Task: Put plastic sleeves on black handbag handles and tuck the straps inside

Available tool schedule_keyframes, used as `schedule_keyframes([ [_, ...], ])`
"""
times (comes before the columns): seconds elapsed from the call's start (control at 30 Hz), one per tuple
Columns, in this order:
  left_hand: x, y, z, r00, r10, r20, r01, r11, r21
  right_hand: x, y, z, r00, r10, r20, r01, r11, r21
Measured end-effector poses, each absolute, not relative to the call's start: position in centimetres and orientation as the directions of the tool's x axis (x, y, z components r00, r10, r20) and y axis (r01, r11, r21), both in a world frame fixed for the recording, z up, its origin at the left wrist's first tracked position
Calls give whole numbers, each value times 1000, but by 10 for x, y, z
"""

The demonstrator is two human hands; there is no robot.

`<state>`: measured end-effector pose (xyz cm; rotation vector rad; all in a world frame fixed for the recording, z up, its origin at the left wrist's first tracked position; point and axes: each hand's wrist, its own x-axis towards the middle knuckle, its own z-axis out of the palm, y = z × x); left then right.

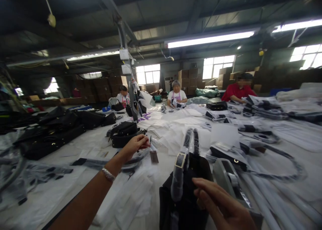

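Observation:
My left hand is closed, pinching the thin dark string of a brown hang tag, which dangles below the fingers over the table. A black handbag stands upright right in front of me. Clear film wraps its raised handle and the strap, which bears a gold buckle. Beside the bag's right side is my right hand, its fingers stretched forward and slightly bent, holding nothing visible. Whether its fingertips touch the bag, I cannot tell.
A grey tape dispenser stands right of the bag. Black bags are piled at the left, another black bag ahead. White sheets and film-wrapped straps cover much of the table. Several people work across it, near a post.

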<state>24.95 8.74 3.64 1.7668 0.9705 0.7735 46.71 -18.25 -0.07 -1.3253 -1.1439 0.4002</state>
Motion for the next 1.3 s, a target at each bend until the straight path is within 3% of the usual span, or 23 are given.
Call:
schedule_keyframes([
  [0.17, 259, 13, 104, 614, 783, 97, 127, -219, 967, 446, -156, 29, 244, 817, 522, 330, 436, -837],
  [0.3, 280, -48, 125, 730, 678, 91, 92, -229, 969, 423, -146, 39, 128, 862, 491, 68, 486, -871],
  [0.4, 291, -78, 123, 784, 614, 88, 104, -270, 957, 411, -153, 37, 50, 903, 426, -225, 426, -876],
  [0.5, 296, -92, 114, 812, 579, 81, 101, -275, 956, 413, -172, 28, -13, 960, 279, -338, 259, -905],
  [0.67, 294, -77, 93, 843, 538, 16, 82, -158, 984, 441, -198, 7, 116, 992, 55, -316, 89, -945],
  [0.77, 294, -49, 70, 744, 667, 48, 76, -155, 985, 465, -195, -9, 298, 954, 2, -212, 69, -975],
  [0.87, 295, -22, 42, 646, 762, 45, 107, -148, 983, 485, -180, -24, 425, 900, 99, 84, 69, -994],
  [1.0, 302, -9, 15, 743, 669, -8, 127, -130, 983, 491, -157, -31, 394, 888, 236, 372, 81, -925],
  [1.17, 315, -13, 7, 877, 477, -60, 109, -75, 991, 477, -137, -17, 297, 926, 234, 346, 124, -930],
  [1.3, 315, -12, 5, 890, 450, -65, 78, -12, 997, 477, -135, -12, 270, 942, 200, 279, 123, -952],
])
